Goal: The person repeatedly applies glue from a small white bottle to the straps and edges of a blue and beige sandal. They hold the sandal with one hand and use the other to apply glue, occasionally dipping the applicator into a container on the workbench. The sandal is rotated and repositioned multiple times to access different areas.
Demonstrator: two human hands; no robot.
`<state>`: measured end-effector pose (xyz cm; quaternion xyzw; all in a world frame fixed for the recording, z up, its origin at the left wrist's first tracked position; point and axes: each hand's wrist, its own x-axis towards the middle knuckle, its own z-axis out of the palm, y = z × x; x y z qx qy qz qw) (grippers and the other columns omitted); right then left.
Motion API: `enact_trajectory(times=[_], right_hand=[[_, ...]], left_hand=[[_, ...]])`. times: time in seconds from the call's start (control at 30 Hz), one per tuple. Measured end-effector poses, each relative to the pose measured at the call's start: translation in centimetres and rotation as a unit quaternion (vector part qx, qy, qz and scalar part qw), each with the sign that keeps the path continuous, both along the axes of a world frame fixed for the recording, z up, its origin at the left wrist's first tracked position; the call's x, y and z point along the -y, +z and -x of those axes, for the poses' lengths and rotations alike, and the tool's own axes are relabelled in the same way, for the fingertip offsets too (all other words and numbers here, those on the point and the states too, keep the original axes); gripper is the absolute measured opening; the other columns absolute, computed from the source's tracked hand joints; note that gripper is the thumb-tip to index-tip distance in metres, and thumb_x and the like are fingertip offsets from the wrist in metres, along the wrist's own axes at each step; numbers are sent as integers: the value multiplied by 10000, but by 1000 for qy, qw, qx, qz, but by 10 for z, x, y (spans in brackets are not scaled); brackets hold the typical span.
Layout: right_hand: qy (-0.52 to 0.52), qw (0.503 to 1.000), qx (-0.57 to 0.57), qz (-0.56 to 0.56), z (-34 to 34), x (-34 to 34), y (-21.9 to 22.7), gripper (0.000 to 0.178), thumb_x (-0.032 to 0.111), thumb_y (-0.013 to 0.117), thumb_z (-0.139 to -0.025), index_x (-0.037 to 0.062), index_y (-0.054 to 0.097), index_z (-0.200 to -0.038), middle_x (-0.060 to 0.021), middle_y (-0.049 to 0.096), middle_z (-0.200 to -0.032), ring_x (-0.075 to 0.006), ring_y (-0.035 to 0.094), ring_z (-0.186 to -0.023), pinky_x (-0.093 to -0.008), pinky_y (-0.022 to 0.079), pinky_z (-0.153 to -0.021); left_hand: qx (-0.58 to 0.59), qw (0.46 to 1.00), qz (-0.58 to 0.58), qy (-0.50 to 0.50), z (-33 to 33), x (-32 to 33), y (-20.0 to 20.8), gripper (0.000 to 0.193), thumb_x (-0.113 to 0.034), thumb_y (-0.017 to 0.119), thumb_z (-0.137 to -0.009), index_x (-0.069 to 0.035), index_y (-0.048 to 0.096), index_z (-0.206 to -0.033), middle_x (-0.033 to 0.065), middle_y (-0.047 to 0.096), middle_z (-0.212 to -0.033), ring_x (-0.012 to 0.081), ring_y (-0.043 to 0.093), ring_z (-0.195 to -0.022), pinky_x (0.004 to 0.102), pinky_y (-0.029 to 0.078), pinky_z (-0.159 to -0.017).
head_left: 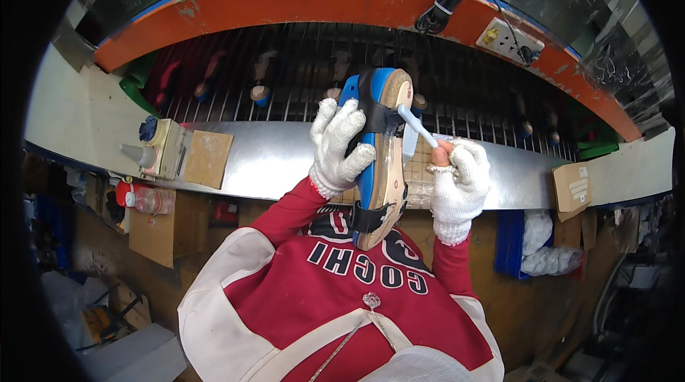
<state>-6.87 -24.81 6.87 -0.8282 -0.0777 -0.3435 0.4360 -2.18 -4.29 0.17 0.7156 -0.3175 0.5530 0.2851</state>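
A sandal [389, 175] with dark straps, fitted on a blue shoe last [367, 186], is held upright in front of my chest, its cork-coloured sole edge turned to the right. My left hand [337, 145], in a white knit glove, grips the last from the left with fingers spread along its side. In my right hand [460, 179], gloved with bare fingertips showing, is the thin handle of a pale brush [419, 125]. The brush's head touches or lies very close to the sandal's upper sole edge; its bristles are hidden.
Beyond a metal ledge [264, 143], a rack of bars [300, 54] carries several more lasts under an orange beam [285, 5]. At left stand a container with a nozzle [160, 150] and a cardboard piece [207, 159]. A small carton [571, 188] and blue bin [509, 243] are at right.
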Motion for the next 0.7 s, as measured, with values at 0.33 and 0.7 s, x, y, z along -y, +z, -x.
enact_trajectory(times=[0.33, 0.7], right_hand=[[67, 990, 35, 122, -29, 29, 29, 190, 104, 839, -728, 103, 766, -903, -40, 671, -929, -218, 554, -894, -329, 452, -764], [156, 980, -50, 114, -28, 43, 30, 160, 161, 807, -761, 78, 755, -887, -41, 654, -885, -199, 568, -829, -324, 443, -738]], left_hand=[[16, 1000, -24, -4, -9, -2, 14, 419, -198, 726, -726, -250, 560, -1107, 185, 565, -1240, 409, 612, -1136, 646, 383, -969], [31, 999, -21, 16, -28, -6, 20, 637, -240, 772, -757, -242, 477, -1322, 206, 543, -1313, 411, 577, -1206, 654, 296, -1077]])
